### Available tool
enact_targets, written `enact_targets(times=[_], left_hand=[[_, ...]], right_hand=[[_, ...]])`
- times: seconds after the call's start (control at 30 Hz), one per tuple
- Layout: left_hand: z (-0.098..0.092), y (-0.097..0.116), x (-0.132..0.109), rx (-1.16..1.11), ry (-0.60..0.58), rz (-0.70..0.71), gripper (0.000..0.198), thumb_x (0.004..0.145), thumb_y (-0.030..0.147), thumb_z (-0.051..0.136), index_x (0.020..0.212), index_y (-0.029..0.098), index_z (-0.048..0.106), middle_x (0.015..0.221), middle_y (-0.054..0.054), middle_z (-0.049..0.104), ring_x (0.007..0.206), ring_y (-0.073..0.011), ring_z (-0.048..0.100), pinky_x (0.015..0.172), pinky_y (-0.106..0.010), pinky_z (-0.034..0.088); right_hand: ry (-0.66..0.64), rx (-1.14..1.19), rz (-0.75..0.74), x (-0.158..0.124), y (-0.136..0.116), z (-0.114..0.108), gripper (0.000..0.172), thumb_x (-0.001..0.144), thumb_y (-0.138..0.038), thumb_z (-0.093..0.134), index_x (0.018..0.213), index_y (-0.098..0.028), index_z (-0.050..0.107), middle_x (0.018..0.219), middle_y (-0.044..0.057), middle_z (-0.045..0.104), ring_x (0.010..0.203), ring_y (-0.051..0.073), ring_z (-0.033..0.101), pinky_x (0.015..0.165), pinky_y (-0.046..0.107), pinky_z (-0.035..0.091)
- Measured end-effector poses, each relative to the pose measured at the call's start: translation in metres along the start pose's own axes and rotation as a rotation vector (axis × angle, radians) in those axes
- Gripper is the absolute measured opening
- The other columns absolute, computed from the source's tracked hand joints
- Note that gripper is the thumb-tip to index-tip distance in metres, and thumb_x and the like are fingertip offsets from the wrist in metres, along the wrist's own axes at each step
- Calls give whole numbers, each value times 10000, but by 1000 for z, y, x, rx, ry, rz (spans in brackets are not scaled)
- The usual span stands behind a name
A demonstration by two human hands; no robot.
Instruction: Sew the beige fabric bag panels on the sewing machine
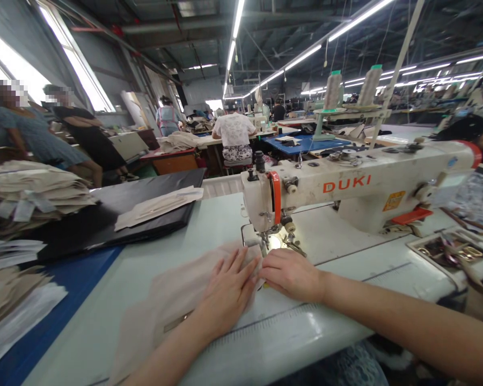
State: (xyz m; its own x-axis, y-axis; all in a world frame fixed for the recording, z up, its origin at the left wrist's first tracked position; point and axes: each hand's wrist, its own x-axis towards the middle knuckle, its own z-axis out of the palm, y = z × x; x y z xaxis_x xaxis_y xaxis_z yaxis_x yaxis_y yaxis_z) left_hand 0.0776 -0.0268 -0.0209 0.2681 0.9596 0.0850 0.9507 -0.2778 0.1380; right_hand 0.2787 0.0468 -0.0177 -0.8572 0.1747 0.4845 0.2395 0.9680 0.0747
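A pale beige fabric piece (165,295) lies on the light green table of the sewing machine (306,187). My left hand (230,292) rests flat on it, fingers stretched toward the needle area. Close beside those fingertips, my right hand (292,274) has its fingers bent together at the fabric's right edge, just in front of the presser foot (265,236); its fingertips are partly hidden. A small lamp lights the needle plate. Near my left wrist, a narrow dark slot or strip (177,321) shows on the fabric.
On the left, stacked fabric pieces (36,187) and a black padded board (161,214) with cut pieces border the table. A parts tray (446,252) is set at the right. Thread cones (332,91) stand behind the machine. Other people (234,134) sit or stand farther back.
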Motion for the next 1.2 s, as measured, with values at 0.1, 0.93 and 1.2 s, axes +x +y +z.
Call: enact_targets(times=[0.1,0.93,1.2], left_hand=[[0,0,1,-14,8,5,452,1030,369,347,1456,298,478,1588,-116,351,1458,-307,325,1117,-593,317],[-52,-69,-95,58,302,-446,378,939,244,481,1294,251,606,1389,-24,610,1287,-156,540,1122,-310,398],[-101,-189,-182,279,192,-856,193,861,162,532,886,161,723,1039,-124,733,1020,-281,671,951,-408,493]], right_hand=[[19,-22,14,0,-1,1,216,980,-199,481,855,-176,656,808,63,647,794,204,550,746,320,451],[61,220,17,-19,-9,5,250,962,-228,496,1070,-214,721,1059,73,750,993,220,711,900,355,593],[-32,192,57,-14,-8,11,333,983,-314,492,1209,-223,719,1223,65,708,1085,259,699,916,410,605]])
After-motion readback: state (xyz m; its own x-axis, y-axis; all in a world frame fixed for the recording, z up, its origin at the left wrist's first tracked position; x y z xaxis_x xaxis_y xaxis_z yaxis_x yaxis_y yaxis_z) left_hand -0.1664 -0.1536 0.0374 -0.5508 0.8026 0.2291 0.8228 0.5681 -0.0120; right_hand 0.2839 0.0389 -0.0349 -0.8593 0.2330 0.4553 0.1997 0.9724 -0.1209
